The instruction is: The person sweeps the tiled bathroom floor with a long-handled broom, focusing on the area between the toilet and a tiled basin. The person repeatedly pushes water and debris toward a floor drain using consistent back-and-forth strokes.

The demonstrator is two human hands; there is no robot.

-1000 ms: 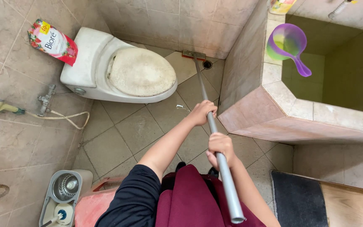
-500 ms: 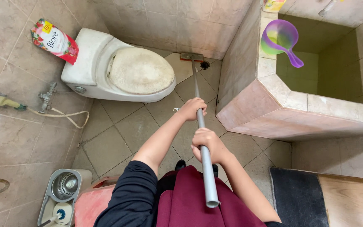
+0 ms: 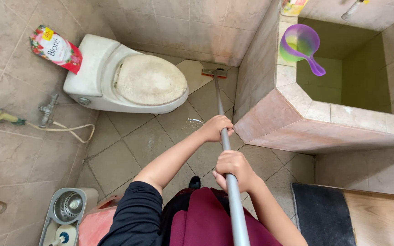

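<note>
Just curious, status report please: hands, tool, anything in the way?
Left hand and right hand grip pole. Head at floor drain. Toilet left, basin wall right.

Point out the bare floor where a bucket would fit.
Bare tiles lie between the toilet and the left hand, and left of the left arm. Crowded: the corner by the squeegee head, and the lower left with the mop bucket.

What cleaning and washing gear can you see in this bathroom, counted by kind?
Long-handled floor scrubber, gripped by left hand and right hand: 1
Purple water scoop: 1
Red soap refill pouch: 1
Spray hose: 1
Spin mop bucket: 1
Total: 5
</note>
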